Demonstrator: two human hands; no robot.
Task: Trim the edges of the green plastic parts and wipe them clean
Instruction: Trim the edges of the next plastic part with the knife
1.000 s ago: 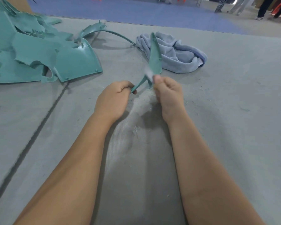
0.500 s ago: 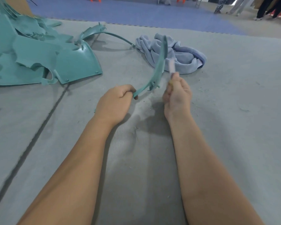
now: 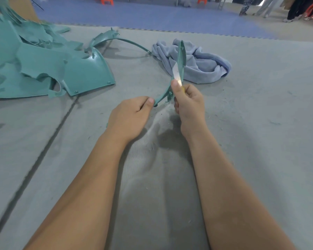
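Green curved plastic strip [image 3: 179,66] is gripped at its near end by the left hand [image 3: 129,118], fingers curled round it, thumb on top. The right hand [image 3: 187,101] closes round a yellow-handled knife [image 3: 177,73], its pale blade laid against the strip's edge. The strip's long axis arcs up and away from the person, its far tip pointing upward in front of a crumpled light-blue cloth [image 3: 202,64]. A pile of green plastic panels [image 3: 43,65] lies far left on the grey floor mat [image 3: 260,123], scattered with fine shavings.
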